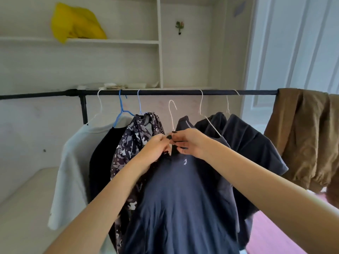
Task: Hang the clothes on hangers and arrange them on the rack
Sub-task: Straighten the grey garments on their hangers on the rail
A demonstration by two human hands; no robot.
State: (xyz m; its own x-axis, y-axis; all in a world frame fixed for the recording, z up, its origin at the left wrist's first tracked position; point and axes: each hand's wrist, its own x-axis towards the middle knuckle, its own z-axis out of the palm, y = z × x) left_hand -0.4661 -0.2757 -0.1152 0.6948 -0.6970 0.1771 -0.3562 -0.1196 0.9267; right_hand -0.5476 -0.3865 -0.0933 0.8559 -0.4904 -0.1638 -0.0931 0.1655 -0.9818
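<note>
A navy blue shirt (181,195) with a small white chest logo hangs on a white wire hanger (172,114), whose hook is free, below the black rack bar (165,92). My left hand (155,149) and my right hand (190,142) both pinch the shirt's collar at the neck, just under the hanger's stem. On the bar hang a white shirt (71,171), a black garment (102,158), a camouflage-print garment (135,143) and two dark shirts (245,143).
Brown trousers (304,136) are draped over the bar's right end. White shelves behind hold a yellow bag (77,22) and small items. A white surface (23,208) lies lower left, and a pink floor (275,235) lower right.
</note>
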